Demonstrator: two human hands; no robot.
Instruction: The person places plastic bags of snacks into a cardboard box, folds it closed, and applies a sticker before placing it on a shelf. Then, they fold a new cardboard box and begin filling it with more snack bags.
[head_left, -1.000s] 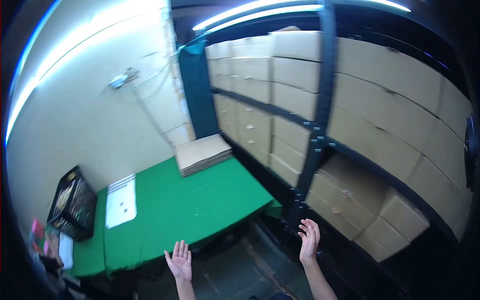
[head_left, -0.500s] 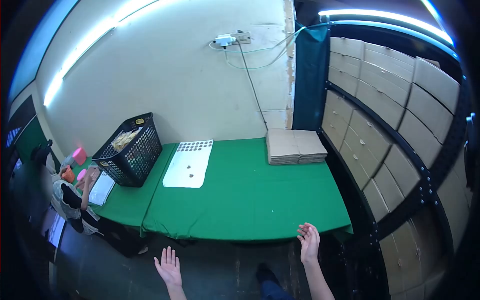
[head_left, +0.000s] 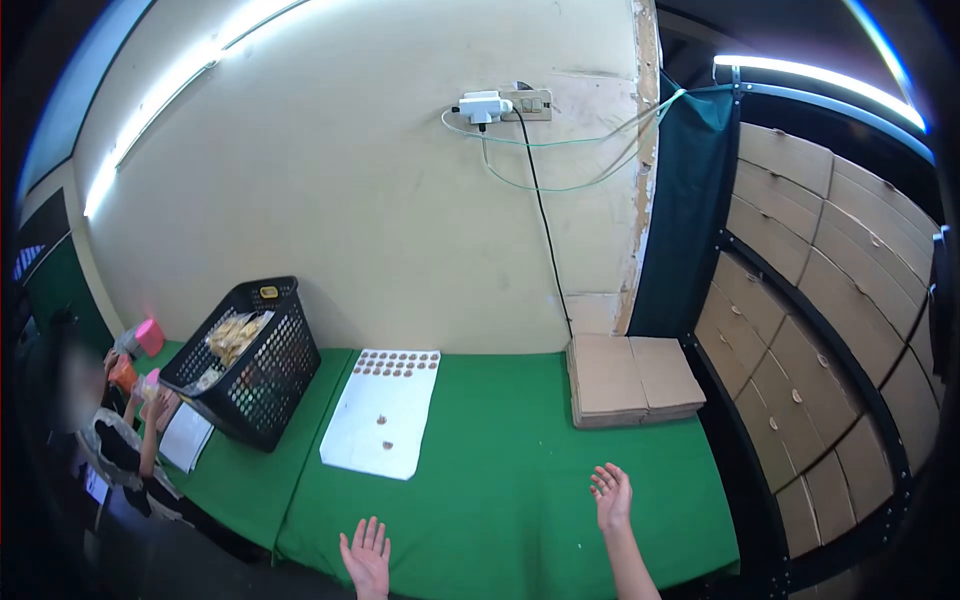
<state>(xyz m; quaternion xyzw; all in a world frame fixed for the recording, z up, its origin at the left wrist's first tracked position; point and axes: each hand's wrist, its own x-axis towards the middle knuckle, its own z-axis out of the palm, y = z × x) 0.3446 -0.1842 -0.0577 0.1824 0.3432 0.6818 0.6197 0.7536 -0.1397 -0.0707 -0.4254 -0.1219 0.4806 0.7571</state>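
Note:
My left hand is held palm up over the front edge of the green-covered table, its fingers spread and nothing in it. To the right, my right hand hangs above the cloth with slightly curled fingers, also holding nothing. Beyond my left hand lies a white sheet with rows of small round brown pieces along its far end. Two more brown pieces lie lower on the sheet. Nearest to my right hand is a stack of flat folded cardboard at the back right of the table.
A black plastic crate holding bagged yellowish items stands on the left. Another person is at the table's far left, beside white sheets. Shelves of cardboard boxes line the right side. Cables hang from a wall socket.
My view has come closer to the table, and both hands have moved from in front of it to over its cloth. The other person's arms have shifted.

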